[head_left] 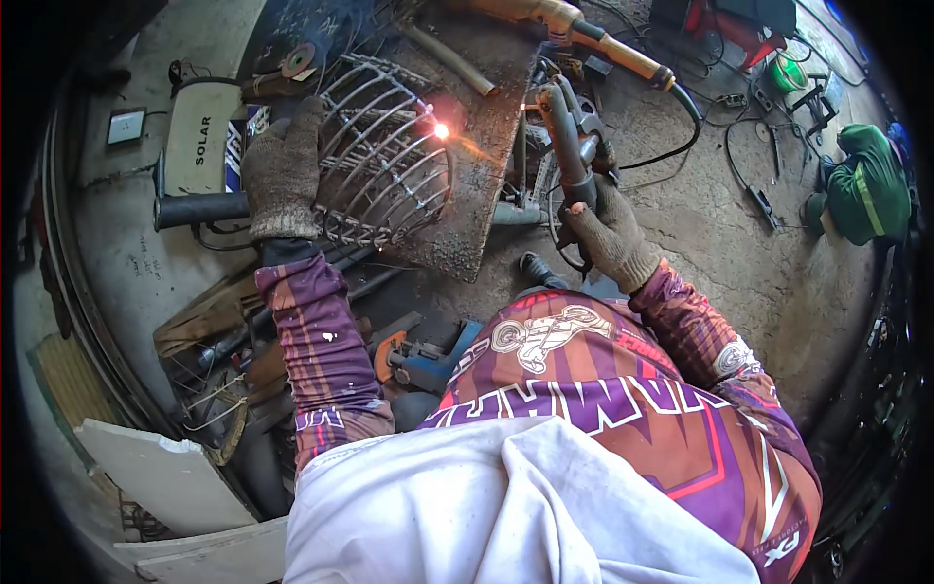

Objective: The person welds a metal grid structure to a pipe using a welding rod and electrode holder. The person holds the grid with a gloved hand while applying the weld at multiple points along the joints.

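A cage of curved metal rods [389,190] lies tilted on a rusty metal plate [467,219]. My left hand [284,175], in a brown knit glove, grips the cage's left edge; its fingertips are partly hidden. On the cage's right side a bright welding glow [441,130] burns, with an orange streak trailing right. My right hand [613,238], gloved too, is closed around a welding electrode holder [564,136] to the right of the plate. A thin electrode between holder and glow cannot be made out clearly.
An orange power tool [623,54] with a black cable lies beyond the plate, near a metal tube [452,60]. Left stand a white panel-like box [202,136] and a dark pipe [199,209]. At right crouches a person in green [866,185], near cables and a green bucket [790,72].
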`<state>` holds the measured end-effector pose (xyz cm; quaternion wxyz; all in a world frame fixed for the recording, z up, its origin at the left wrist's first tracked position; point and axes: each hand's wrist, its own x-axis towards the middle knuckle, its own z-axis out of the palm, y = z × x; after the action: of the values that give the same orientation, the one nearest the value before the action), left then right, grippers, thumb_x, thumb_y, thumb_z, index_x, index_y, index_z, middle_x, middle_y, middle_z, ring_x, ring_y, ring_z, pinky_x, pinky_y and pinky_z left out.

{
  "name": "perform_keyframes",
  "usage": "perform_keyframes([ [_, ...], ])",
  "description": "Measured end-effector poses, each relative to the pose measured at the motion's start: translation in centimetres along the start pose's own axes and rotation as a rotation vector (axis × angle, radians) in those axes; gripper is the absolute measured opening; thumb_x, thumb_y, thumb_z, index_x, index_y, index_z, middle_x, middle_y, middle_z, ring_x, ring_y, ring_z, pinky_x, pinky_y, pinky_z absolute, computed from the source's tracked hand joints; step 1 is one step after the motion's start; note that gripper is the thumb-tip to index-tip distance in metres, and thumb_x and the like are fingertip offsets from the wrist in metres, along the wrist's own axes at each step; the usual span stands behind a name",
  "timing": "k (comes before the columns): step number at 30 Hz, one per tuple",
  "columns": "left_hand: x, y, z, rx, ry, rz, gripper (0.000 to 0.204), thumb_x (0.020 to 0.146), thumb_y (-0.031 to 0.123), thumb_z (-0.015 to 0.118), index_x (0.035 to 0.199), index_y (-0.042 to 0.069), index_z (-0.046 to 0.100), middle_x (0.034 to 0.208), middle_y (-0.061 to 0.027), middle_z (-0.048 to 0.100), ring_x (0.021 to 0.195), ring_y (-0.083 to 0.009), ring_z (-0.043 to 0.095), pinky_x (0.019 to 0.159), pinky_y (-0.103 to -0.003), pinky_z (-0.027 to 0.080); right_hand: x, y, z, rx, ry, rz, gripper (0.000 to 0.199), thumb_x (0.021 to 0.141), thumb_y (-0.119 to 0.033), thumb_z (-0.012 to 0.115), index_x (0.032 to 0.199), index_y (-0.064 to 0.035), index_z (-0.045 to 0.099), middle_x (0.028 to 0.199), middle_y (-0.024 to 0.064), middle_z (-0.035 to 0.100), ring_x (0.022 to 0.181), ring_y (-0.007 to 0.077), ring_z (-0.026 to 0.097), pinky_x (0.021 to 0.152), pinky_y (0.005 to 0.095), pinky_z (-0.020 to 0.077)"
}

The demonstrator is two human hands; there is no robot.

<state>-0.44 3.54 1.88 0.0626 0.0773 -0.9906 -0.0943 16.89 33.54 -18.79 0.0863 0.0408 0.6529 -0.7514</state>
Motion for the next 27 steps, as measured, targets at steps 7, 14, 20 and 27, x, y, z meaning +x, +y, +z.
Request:
perform_keyframes([
  [7,0.3,-0.7,0.8,-0.276,0.092,-0.054,0.065,0.086,0.065,0.059,0.086,0.001,0.071,0.078,-0.0180,0.067,0.079,-0.0305,0.062,0.077,-0.044,0.045,-0.1,-1.5,-1.3,0.115,-0.092,0.000,0.048,0.098,-0.037,0.057,0.130,-0.0026,0.048,0.095,0.0074,0.060,0.076,0.0106,0.058,0.062,0.0277,0.0499],
  [14,-1.2,-1.8,0.8,-0.280,0.162,-0.052,0.059,0.087,0.060,0.061,0.081,0.002,0.072,0.073,-0.0138,0.065,0.069,-0.0261,0.058,0.070,-0.041,0.045,0.1,-3.8,-1.8,0.252,-0.120,0.114,0.041,0.100,-0.035,0.054,0.125,-0.0035,0.046,0.093,0.0061,0.058,0.068,0.0116,0.059,0.056,0.0278,0.0510],
  [20,-2.6,-2.1,0.3,-0.262,0.231,-0.153,0.058,0.087,0.059,0.063,0.085,0.002,0.072,0.075,-0.0161,0.067,0.070,-0.0305,0.062,0.070,-0.042,0.047,1.2,-5.0,-2.5,0.215,-0.158,0.147,0.038,0.099,-0.031,0.056,0.122,-0.0025,0.048,0.090,0.0057,0.058,0.068,0.0117,0.059,0.056,0.0281,0.0509],
  [27,-4.8,-1.8,-0.3,-0.294,0.332,-0.163,0.058,0.087,0.060,0.062,0.099,0.004,0.073,0.090,-0.0189,0.071,0.082,-0.0341,0.067,0.076,-0.041,0.050,3.5,-11.4,-1.7,0.055,-0.222,0.045,0.045,0.095,-0.030,0.062,0.125,0.0018,0.049,0.092,0.0043,0.059,0.075,0.0104,0.057,0.066,0.0262,0.0490],
])
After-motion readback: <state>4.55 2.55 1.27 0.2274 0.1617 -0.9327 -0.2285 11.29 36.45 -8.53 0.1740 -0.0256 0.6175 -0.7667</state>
